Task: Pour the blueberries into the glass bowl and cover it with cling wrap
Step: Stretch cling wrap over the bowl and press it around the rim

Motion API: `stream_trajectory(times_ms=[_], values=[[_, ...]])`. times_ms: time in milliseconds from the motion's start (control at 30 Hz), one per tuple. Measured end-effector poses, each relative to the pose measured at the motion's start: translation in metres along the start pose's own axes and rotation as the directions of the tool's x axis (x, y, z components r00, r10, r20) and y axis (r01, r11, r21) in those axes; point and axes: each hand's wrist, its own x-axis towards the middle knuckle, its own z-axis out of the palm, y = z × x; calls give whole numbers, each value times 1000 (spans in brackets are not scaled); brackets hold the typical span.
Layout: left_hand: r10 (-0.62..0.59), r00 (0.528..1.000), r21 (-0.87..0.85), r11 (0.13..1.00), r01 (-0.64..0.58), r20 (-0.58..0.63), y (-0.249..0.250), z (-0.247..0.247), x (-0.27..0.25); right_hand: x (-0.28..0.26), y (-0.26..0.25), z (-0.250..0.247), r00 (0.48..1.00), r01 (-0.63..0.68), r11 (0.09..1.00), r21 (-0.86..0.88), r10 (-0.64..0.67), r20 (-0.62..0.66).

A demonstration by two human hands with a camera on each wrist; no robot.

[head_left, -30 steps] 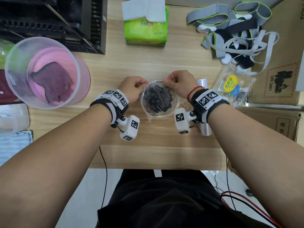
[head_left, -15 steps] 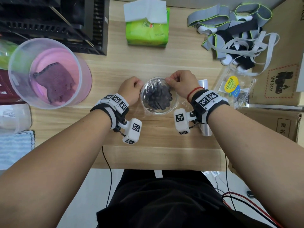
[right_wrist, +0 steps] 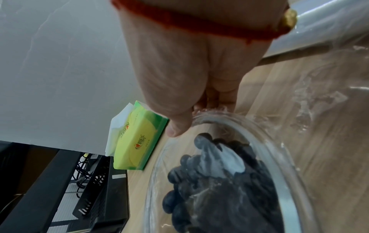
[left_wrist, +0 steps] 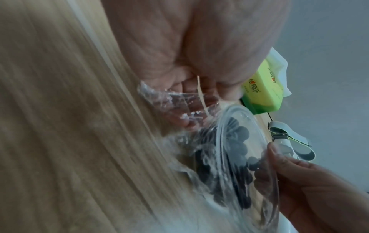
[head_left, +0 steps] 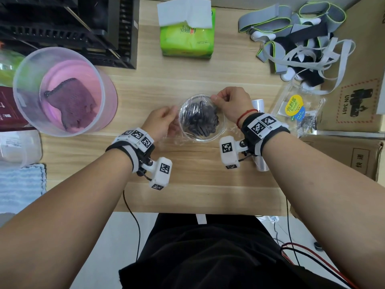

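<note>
At table centre, glass bowl (head_left: 201,118) of blueberries (head_left: 203,119): left hand (head_left: 161,122) at 9 o'clock and right hand (head_left: 233,102) at 1 o'clock pinching cling wrap (left_wrist: 175,110); risk of tearing or bowl tipping under uneven pull.

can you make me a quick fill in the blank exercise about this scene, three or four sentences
1. The glass bowl holds dark ____.
2. Clear ____ is stretched over the bowl's top.
3. The right hand pinches the wrap at the bowl's ____ rim.
4. The tissue pack beyond the bowl is ____ in colour.

Missing words: blueberries; cling wrap; far; green
</note>
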Motion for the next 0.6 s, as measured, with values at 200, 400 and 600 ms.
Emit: stream_trajectory(times_ms=[200, 400, 600], values=[[30, 990, 197, 980, -2, -138, -11, 4, 9, -3, -4, 4, 998, -17, 1000, 14, 18, -63], [104, 956, 330, 944, -8, -275, -7, 10, -1, -7, -9, 5, 997, -50, 999, 0, 50, -59], [183, 939, 337, 938, -79, -290, -4, 14, -11, -5, -11, 5, 991, -97, 993, 60, 102, -86]])
